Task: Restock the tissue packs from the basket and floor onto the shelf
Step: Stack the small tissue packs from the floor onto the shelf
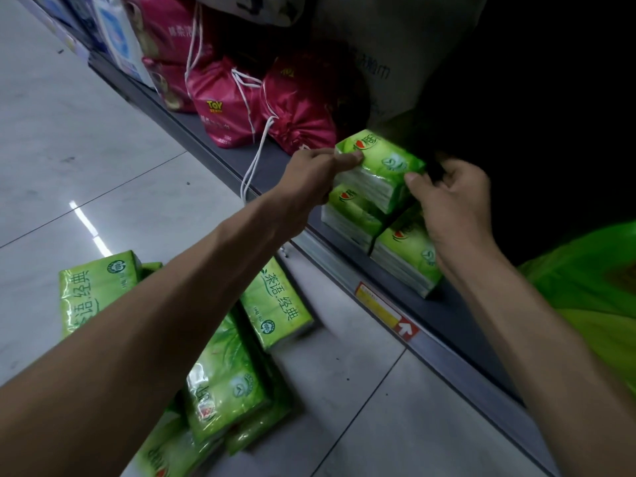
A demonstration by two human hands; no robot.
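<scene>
Shelf (447, 315) — red "TOY" bags (223, 108); both hands (309, 177) grip green tissue pack (382, 163).

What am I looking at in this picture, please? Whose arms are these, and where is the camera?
No machine here: a person wears a camera on the head, looking down at their own bare arms. The left hand and right hand hold one green tissue pack between them, above two more packs already on the dark shelf. More green packs lie on the tiled floor. Red bags stand farther along the shelf.
</scene>
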